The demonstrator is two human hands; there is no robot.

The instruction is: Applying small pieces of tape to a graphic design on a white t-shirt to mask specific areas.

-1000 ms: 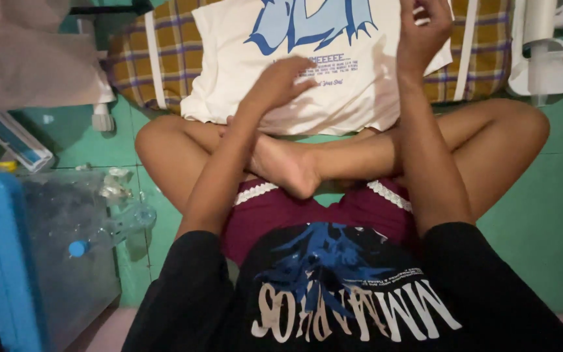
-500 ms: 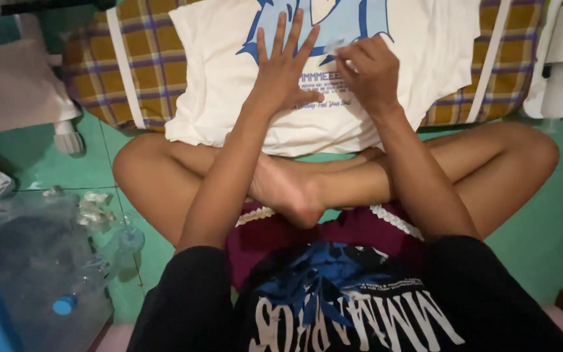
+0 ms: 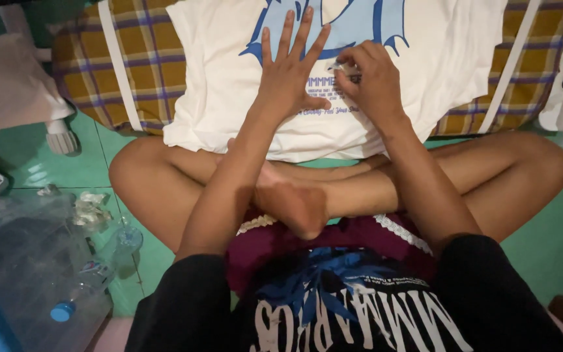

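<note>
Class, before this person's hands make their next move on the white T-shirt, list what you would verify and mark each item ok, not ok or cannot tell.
1. Left hand lies flat, fingers spread, on the white T-shirt: ok.
2. Right hand pinches a small item over the blue print: ok; what the item is: cannot tell.
3. Shirt lies smooth under the hands: ok.
4. Shirt rests fully on the plaid pad: not ok, its lower hem hangs past the pad's edge toward the crossed legs.
5. Green floor beside the pad free of clutter: not ok, plastic bottles lie at left.
</note>
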